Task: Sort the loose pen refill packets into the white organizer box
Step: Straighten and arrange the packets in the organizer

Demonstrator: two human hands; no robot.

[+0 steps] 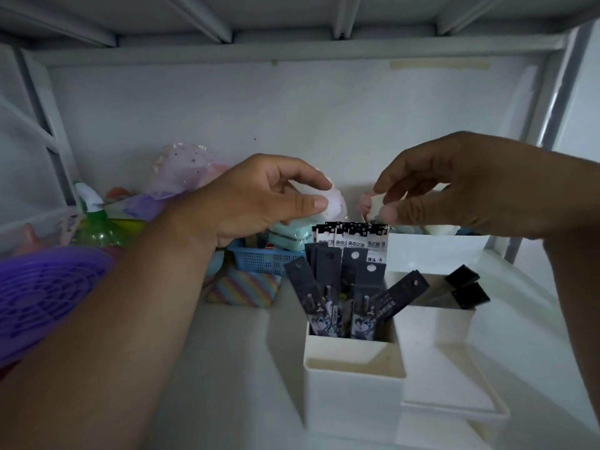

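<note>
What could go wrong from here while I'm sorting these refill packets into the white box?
1. The dark refill packets stand crowded and leaning in one compartment of the white plastic organizer box; adding more may tip some out.
2. Both the left hand and right hand hover just above the white-topped packets, so a downward move could bend them.
3. The dim light may cause mis-sorting.

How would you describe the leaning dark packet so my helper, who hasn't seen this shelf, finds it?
Start at the white plastic organizer box on the shelf. Its middle compartment holds dark refill packets standing upright. The one meant tilts right, across the divider, its punched hole uppermost.
</note>
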